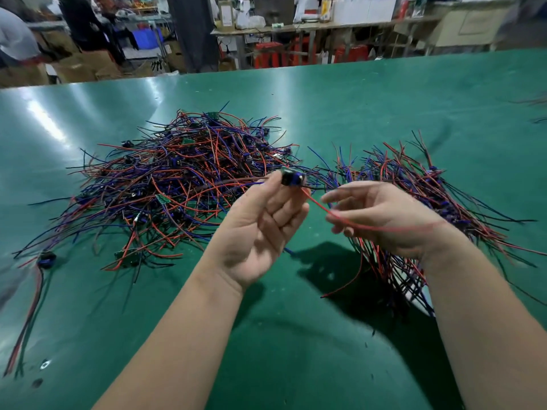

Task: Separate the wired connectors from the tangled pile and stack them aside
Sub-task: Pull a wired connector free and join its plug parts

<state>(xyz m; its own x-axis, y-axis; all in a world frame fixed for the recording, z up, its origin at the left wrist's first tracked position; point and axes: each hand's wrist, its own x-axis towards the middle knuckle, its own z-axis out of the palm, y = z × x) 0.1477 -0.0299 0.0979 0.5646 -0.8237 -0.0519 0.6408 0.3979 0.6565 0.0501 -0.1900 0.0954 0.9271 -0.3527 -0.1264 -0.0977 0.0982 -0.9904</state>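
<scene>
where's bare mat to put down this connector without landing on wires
Bare green mat lies nearest you, in front of the tangled pile, and across the far side behind it. Crowded: the gap between the pile and the sorted stack, where wire ends meet. A stray connector sits far left.

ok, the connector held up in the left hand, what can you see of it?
The connector is a small black block with a blue part, likely plastic, blurred so no pins or markings show. The left hand pinches it at the fingertips, raised above the green table, in front of the tangled pile. A thin red wire runs from it to the right hand and over that wrist; whether those fingers pinch it is unclear.
</scene>
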